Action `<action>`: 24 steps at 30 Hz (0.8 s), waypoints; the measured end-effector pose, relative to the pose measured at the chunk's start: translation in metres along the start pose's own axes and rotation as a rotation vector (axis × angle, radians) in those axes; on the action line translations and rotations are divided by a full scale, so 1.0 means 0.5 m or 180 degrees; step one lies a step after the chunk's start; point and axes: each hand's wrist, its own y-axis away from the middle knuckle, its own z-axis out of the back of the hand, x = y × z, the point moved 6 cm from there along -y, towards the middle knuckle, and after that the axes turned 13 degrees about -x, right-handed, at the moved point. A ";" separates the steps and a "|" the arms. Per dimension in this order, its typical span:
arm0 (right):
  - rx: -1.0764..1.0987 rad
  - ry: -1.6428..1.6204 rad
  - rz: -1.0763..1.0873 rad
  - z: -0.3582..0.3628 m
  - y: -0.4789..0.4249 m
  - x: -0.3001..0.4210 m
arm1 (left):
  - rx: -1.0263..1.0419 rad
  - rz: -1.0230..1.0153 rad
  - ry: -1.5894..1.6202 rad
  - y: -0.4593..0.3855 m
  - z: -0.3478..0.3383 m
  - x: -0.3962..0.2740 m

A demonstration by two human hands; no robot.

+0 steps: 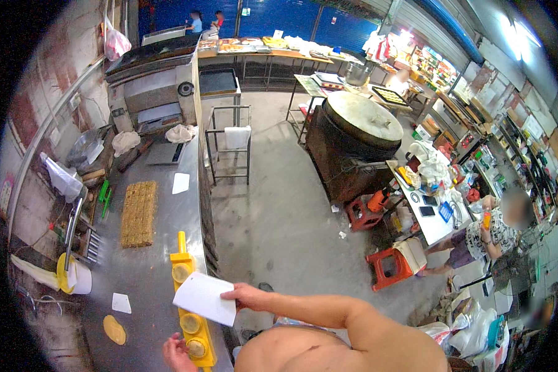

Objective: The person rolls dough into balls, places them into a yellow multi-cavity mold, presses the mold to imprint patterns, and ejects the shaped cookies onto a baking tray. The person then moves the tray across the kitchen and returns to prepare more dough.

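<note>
My right hand (249, 297) grips the edge of a flat white sheet (205, 297) with a small hole near one corner. The sheet is held over a long yellow mould (203, 342) with round cavities and a bar handle, hiding part of it. Beside the mould's near end is my left hand (179, 353), empty, its fingers loosely bent; whether it touches the mould I cannot tell. A flat piece of yellowish dough (115, 329) and a small white card (121, 303) lie to the left on the metal worktable (153, 288). Farther along rests a brown slab scored into blocks (139, 214).
Past the slab are a digital scale (165, 153), cloths (180, 133) and another white card (181, 183). Green tongs (104, 199) and a white bucket (78, 276) line the wall side. Across the floor stand a large lidded round cooker (362, 121), red stools (390, 269) and a person (488, 232).
</note>
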 end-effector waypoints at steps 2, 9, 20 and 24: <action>-0.0091 0.0080 -0.0004 0.029 -0.016 0.000 | 0.0335 0.0630 -0.0576 -0.005 0.009 0.037; -0.0043 0.0436 0.0134 0.007 0.079 0.092 | 0.1348 0.1335 0.0559 0.040 -0.134 0.053; -0.0021 0.2550 0.0764 0.125 0.016 0.092 | 0.0219 0.0866 0.0702 0.024 -0.044 0.021; -0.1058 0.3019 0.0271 0.355 -0.068 0.038 | -0.0420 0.0727 0.0922 0.019 0.031 0.013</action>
